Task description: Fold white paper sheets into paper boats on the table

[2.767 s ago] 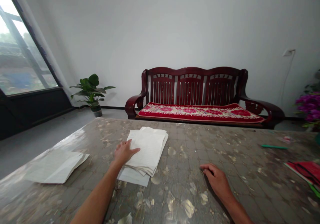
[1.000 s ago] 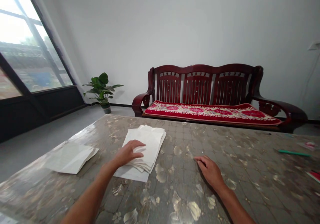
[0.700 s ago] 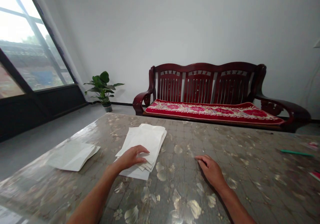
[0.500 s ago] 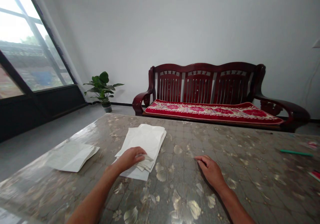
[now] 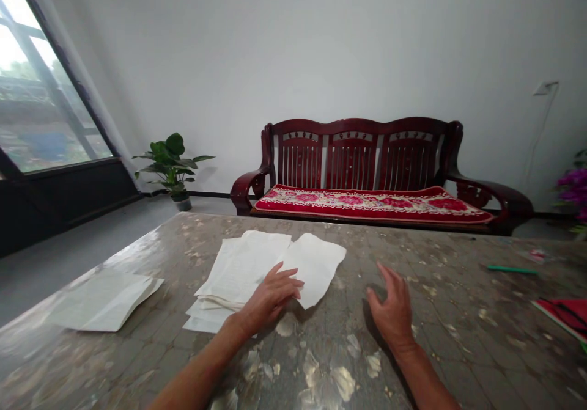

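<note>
Head cam, looking fwd & down over a room: white wall (image 5: 293,62) ahead, w/ a wall socket (image 5: 545,88) high up, far beyond R hand (image 5: 391,315); big window (image 5: 46,80) far beyond L hand (image 5: 268,300), w/ a potted plant (image 5: 172,167) on the floor near its foot. Sofa (image 5: 353,159) of dark red wood, w/ a red floral cushion (image 5: 367,205), stands against the wall, ahead of both hands and past the far edge of the table (image 5: 440,349), whose glossy, mottled top fills the lower frame and runs under both forearms. Purple flowers (image 5: 574,187) sit at the frame's R edge, beyond R hand. On the table, well R of R hand: green pen (image 5: 511,269) and, nearer, red folder (image 5: 563,313), cut off by the frame edge. Well L of L hand: folded paper (image 5: 103,300), lying alone. Ahead of and under L hand: loose pile of papers (image 5: 229,278), slightly fanned, flat on the table. Top sheet (image 5: 316,266) lies turned over to the R, between the hands, just beside L fingers (image 5: 293,283). L hand rests palm down on the pile's near R part, fingers a bit spread, tips at the turned sheet; can't tell if they pinch it. R hand is open, palm down, fingers spread, near the tabletop, holding nothing, apart from the papers.
</note>
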Action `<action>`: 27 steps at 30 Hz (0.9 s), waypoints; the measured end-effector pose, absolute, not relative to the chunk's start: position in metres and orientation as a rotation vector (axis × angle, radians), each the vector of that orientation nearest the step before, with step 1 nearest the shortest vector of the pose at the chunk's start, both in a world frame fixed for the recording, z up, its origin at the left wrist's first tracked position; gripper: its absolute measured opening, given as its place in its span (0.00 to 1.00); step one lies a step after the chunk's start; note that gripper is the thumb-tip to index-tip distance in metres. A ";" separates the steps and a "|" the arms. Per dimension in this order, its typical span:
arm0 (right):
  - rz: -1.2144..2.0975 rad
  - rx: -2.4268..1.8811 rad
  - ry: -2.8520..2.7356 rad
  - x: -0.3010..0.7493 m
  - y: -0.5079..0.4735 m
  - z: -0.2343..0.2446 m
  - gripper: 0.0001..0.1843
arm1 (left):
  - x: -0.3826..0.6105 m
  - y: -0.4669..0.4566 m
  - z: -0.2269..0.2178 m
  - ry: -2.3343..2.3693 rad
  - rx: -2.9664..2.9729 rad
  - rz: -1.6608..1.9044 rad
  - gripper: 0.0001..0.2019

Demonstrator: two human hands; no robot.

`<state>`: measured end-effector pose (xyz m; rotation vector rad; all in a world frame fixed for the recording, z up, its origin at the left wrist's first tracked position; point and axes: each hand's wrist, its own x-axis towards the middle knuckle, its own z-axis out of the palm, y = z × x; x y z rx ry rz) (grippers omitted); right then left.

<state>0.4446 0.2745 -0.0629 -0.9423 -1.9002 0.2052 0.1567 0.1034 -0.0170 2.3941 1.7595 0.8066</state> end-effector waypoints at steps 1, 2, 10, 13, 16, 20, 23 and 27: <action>0.159 -0.952 -1.925 0.447 0.276 -0.060 0.33 | 0.164 0.109 -0.020 1.722 2.384 0.813 0.13; 0.125 -0.964 -1.957 0.450 0.278 -0.057 0.34 | 0.171 0.115 -0.023 1.683 2.370 0.834 0.12; 0.088 -0.889 -2.329 0.474 0.298 -0.058 0.39 | 0.190 0.147 -0.058 1.564 2.142 0.962 0.11; 0.167 -0.871 -2.385 0.479 0.303 -0.061 0.39 | 0.190 0.149 -0.065 1.639 2.034 0.993 0.11; 0.310 -0.850 -2.448 0.481 0.306 -0.063 0.41 | 0.189 0.149 -0.065 1.726 1.960 0.999 0.08; 0.544 -0.861 -2.534 0.484 0.305 -0.061 0.39 | 0.188 0.150 -0.061 1.791 1.995 0.965 0.10; 0.596 -0.888 -2.574 0.485 0.303 -0.057 0.36 | 0.184 0.153 -0.062 1.790 2.025 0.954 0.14; 0.588 -0.843 -2.594 0.486 0.302 -0.055 0.38 | 0.174 0.155 -0.067 1.715 1.985 0.977 0.14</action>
